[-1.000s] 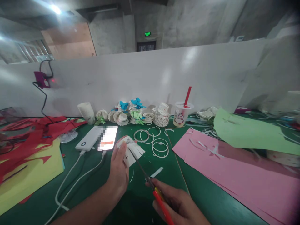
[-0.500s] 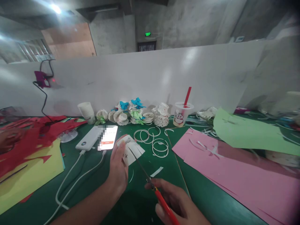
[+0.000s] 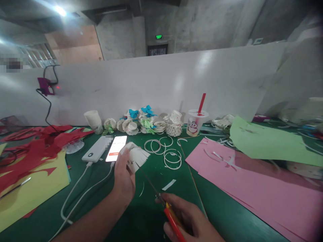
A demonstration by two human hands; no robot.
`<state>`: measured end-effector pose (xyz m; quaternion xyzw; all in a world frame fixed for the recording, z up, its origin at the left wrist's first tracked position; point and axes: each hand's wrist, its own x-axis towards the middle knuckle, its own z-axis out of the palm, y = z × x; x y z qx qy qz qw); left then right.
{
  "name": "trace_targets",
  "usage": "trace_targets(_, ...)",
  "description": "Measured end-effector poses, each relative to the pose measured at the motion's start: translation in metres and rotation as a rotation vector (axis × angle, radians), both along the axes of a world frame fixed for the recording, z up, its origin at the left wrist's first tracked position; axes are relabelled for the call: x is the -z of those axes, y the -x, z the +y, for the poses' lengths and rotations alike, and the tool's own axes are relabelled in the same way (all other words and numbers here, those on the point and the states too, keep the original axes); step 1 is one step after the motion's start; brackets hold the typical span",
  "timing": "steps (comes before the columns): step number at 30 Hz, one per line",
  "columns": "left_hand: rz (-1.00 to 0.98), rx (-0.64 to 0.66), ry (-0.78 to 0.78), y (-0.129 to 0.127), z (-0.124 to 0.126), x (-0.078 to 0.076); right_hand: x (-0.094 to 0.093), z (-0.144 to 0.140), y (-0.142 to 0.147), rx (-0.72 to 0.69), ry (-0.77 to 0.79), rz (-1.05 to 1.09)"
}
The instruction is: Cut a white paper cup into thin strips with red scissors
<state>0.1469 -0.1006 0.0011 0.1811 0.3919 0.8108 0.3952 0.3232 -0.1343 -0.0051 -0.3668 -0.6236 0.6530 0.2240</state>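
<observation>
My left hand grips a white paper cup whose side is slit into strips that fan out to the right. Dark marks show on the cup near my fingers. In my right hand is a pair of scissors with red and yellow handles. Their blades point up and left, with the tip at the cup's lower edge. Below the cup lie a thin curved paper sliver and a white paper strip. Several cut white rings rest beyond them on the green table.
On the left are a lit phone, a power bank, cables, yellow paper and red paper. Stacked cups, paper crafts and a drink cup line the back. Pink sheets and green paper lie right.
My left hand has moved slightly left with the cup, which has turned and tilted. The scissors have shifted a little left, their tip lower on the cup.
</observation>
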Motion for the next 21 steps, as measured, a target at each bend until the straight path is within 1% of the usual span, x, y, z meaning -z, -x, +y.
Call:
trace_targets(4, 0.015, 0.003, -0.004, -0.0017, -0.0006, 0.0005, -0.0008, 0.0018, 0.0003, -0.021, -0.023, 0.011)
trace_targets(10, 0.039, 0.057, 0.014, -0.0008, -0.0031, 0.0054, 0.0, 0.0034, 0.0, -0.016, -0.034, -0.023)
trace_targets(16, 0.038, 0.035, 0.012, -0.0012, -0.0023, 0.0054, 0.0, 0.0038, -0.0013, -0.002, -0.06, -0.023)
trace_targets(21, 0.055, 0.048, 0.012, -0.0019, -0.0031, 0.0049, -0.0001, 0.0039, -0.0014, -0.018, -0.051, -0.006)
